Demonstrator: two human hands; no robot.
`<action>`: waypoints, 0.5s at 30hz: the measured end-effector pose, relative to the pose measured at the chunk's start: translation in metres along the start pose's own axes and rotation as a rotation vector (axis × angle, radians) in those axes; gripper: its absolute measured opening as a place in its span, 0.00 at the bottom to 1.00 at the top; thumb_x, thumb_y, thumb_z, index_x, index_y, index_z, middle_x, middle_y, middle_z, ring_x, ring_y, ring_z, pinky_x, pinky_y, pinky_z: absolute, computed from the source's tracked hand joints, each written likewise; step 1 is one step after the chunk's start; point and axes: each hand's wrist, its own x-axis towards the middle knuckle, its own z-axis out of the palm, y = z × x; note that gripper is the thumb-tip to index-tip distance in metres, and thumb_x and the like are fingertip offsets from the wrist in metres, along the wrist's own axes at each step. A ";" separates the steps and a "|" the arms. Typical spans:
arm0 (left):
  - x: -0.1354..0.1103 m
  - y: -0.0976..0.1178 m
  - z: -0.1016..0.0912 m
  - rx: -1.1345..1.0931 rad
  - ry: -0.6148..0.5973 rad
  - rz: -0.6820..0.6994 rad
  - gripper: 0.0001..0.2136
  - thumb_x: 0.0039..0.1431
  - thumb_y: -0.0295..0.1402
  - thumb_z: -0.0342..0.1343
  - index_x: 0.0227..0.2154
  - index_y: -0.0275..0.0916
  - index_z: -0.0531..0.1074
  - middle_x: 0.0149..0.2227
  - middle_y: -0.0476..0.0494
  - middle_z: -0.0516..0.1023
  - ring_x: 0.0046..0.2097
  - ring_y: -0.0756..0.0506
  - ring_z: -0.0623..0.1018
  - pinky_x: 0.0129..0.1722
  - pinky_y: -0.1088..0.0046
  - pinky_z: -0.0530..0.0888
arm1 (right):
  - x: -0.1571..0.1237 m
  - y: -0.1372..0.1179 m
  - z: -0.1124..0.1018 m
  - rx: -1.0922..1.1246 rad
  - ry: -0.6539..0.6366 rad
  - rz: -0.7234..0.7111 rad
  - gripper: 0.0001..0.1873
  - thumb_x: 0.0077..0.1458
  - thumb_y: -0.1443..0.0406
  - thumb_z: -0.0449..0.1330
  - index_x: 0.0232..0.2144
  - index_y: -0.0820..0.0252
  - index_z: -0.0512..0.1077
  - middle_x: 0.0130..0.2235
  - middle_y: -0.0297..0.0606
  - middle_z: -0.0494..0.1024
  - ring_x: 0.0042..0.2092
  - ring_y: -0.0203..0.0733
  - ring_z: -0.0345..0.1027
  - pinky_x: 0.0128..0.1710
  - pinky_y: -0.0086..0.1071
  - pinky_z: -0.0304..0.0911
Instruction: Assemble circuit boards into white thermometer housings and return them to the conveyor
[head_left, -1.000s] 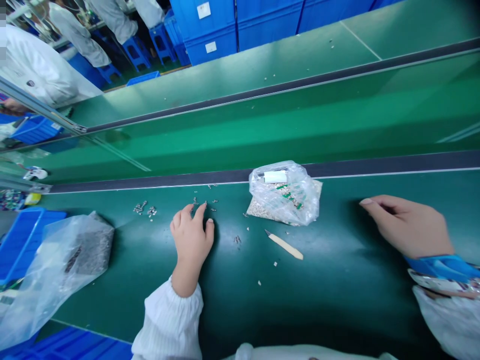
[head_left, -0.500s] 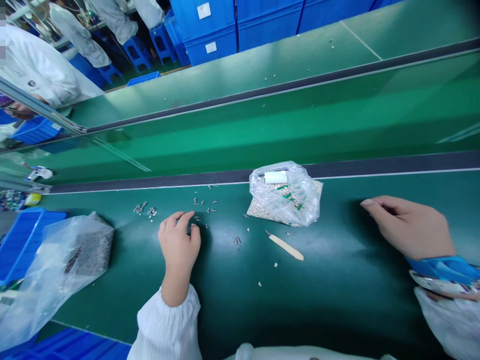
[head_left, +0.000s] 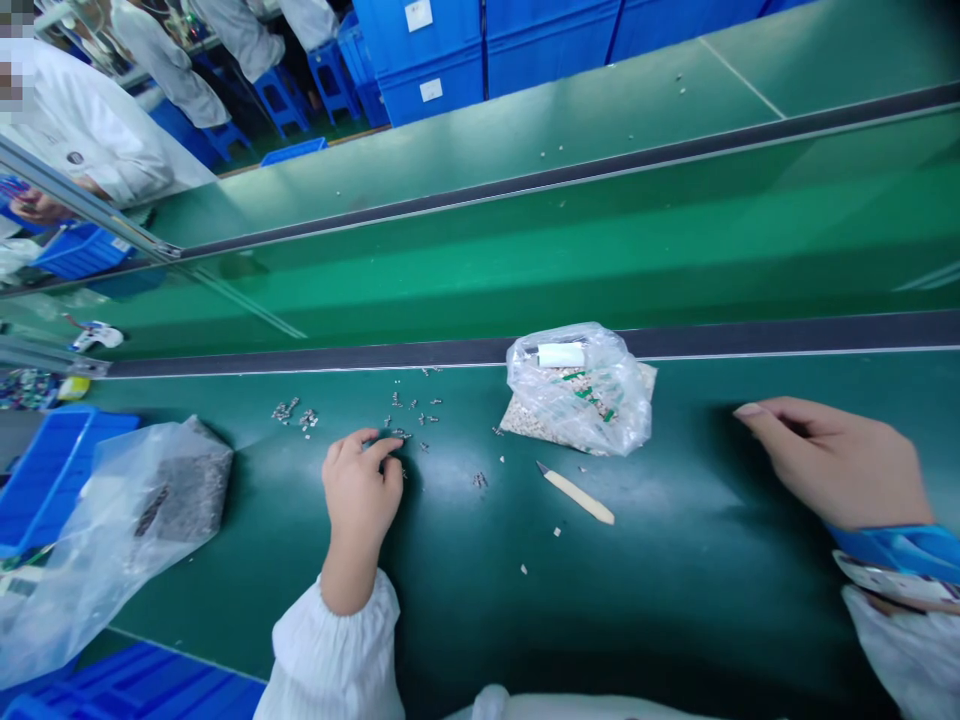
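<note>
My left hand is over the green table, thumb and index finger apart. Its index fingertip reaches small metal parts; whether it touches them I cannot tell. More of these parts lie in a loose scatter just beyond, a small group to the right and little heaps to the left. My right hand rests far to the right, fingers curled and thumb against the index finger; what is inside, if anything, is hidden. Between the hands lie a clear plastic bag of small pale pieces and a pale-handled pointed knife.
At left, a clear bag of dark small parts lies beside a blue tray. Small white bits dot the table. A green partition runs along the back. Beyond it are blue bins and a co-worker in white.
The view has shifted slightly, moving most things a little to the right. My left index finger has straightened over the small metal parts. My right hand keeps its curled pose.
</note>
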 end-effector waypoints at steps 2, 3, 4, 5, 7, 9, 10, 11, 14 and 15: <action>0.000 0.001 0.000 -0.004 0.005 -0.004 0.14 0.53 0.26 0.48 0.32 0.40 0.79 0.39 0.38 0.77 0.43 0.39 0.74 0.42 0.61 0.69 | -0.001 0.000 -0.001 0.000 -0.001 0.005 0.23 0.30 0.48 0.51 0.23 0.54 0.74 0.25 0.37 0.76 0.34 0.53 0.69 0.32 0.37 0.58; 0.000 0.001 0.000 -0.005 0.010 -0.007 0.14 0.53 0.26 0.48 0.33 0.40 0.79 0.39 0.38 0.76 0.43 0.39 0.74 0.43 0.61 0.69 | -0.001 0.000 -0.001 0.003 -0.001 0.005 0.23 0.30 0.48 0.51 0.23 0.54 0.74 0.25 0.37 0.76 0.34 0.53 0.69 0.32 0.37 0.58; 0.000 0.001 0.000 -0.004 0.014 -0.009 0.14 0.53 0.26 0.47 0.34 0.39 0.79 0.39 0.37 0.76 0.43 0.39 0.74 0.43 0.61 0.68 | -0.001 -0.001 -0.001 0.005 -0.001 0.006 0.23 0.30 0.48 0.51 0.23 0.54 0.74 0.25 0.37 0.76 0.33 0.53 0.69 0.31 0.37 0.58; 0.000 0.002 0.000 -0.004 0.017 -0.009 0.15 0.53 0.26 0.47 0.35 0.39 0.79 0.39 0.38 0.76 0.43 0.39 0.74 0.43 0.61 0.68 | -0.002 -0.001 -0.002 0.003 -0.001 0.009 0.23 0.30 0.48 0.50 0.23 0.54 0.74 0.24 0.37 0.75 0.33 0.52 0.69 0.31 0.37 0.58; 0.000 0.002 0.002 -0.007 0.013 0.002 0.15 0.53 0.25 0.48 0.35 0.40 0.79 0.39 0.39 0.76 0.43 0.39 0.74 0.43 0.62 0.69 | -0.002 -0.001 -0.002 -0.004 -0.007 0.014 0.24 0.30 0.47 0.50 0.23 0.54 0.74 0.24 0.37 0.75 0.33 0.52 0.69 0.31 0.37 0.58; 0.000 0.002 0.003 -0.016 0.011 0.013 0.14 0.52 0.26 0.49 0.33 0.41 0.80 0.39 0.40 0.77 0.42 0.40 0.74 0.43 0.62 0.69 | -0.001 -0.002 -0.001 -0.010 -0.009 0.017 0.24 0.29 0.47 0.49 0.23 0.54 0.74 0.25 0.37 0.76 0.34 0.52 0.69 0.32 0.37 0.58; 0.000 0.001 0.003 -0.020 0.015 0.015 0.13 0.52 0.26 0.49 0.32 0.41 0.80 0.39 0.40 0.77 0.42 0.40 0.74 0.43 0.62 0.69 | -0.001 -0.002 -0.001 -0.012 -0.011 0.017 0.25 0.29 0.47 0.49 0.23 0.54 0.74 0.25 0.37 0.76 0.34 0.52 0.69 0.32 0.37 0.58; 0.001 0.000 0.004 -0.024 0.023 0.012 0.13 0.52 0.26 0.49 0.31 0.41 0.80 0.38 0.40 0.77 0.42 0.40 0.74 0.43 0.62 0.69 | -0.001 -0.002 -0.001 -0.014 -0.013 0.019 0.25 0.29 0.47 0.49 0.23 0.54 0.74 0.25 0.37 0.75 0.34 0.52 0.69 0.32 0.37 0.58; 0.002 -0.005 0.005 -0.014 0.068 -0.025 0.14 0.53 0.26 0.48 0.35 0.38 0.79 0.38 0.37 0.77 0.42 0.39 0.74 0.44 0.61 0.69 | -0.002 -0.004 -0.001 -0.027 -0.021 0.027 0.26 0.28 0.46 0.48 0.24 0.55 0.74 0.24 0.37 0.75 0.33 0.52 0.69 0.32 0.37 0.58; 0.002 -0.007 0.006 -0.007 0.083 -0.041 0.15 0.53 0.26 0.48 0.36 0.37 0.79 0.39 0.36 0.76 0.43 0.38 0.74 0.44 0.60 0.68 | -0.002 -0.005 -0.001 -0.030 -0.022 0.032 0.26 0.28 0.46 0.48 0.24 0.55 0.74 0.24 0.37 0.74 0.33 0.52 0.69 0.32 0.37 0.58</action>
